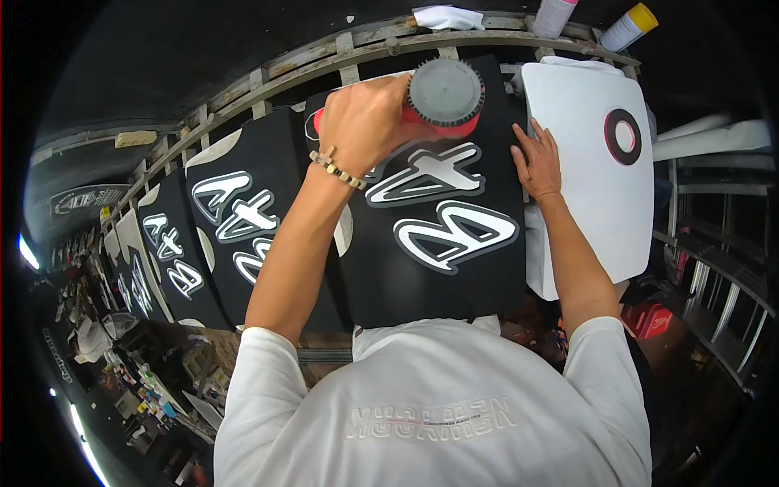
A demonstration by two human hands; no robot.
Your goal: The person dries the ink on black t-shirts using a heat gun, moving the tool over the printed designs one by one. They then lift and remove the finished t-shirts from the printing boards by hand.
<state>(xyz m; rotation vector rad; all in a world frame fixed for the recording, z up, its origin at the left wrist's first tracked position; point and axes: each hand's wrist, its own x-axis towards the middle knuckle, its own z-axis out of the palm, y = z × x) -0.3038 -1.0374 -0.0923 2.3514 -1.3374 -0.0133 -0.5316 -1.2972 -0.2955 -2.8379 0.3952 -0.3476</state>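
My left hand [365, 118], with a beaded bracelet at the wrist, is closed round the red handle of what looks like a heat gun [446, 93]. Its grey, ridged round end faces up, and its nozzle is hidden. Beneath it lies a black shirt [373, 280] stretched flat on a board, printed with white, grey-outlined letters [458, 231]. My right hand [538, 162] has its fingers spread at the gap between this shirt's right edge and a white board [592, 243], and holds nothing.
More black printed shirts [235, 211] run in a row to the left. A roll of tape [623, 136] lies on the white board. Behind are a wooden rail [324, 61], a white cloth [448, 18] and two spray cans [629, 28]. A metal ladder [726, 300] stands right.
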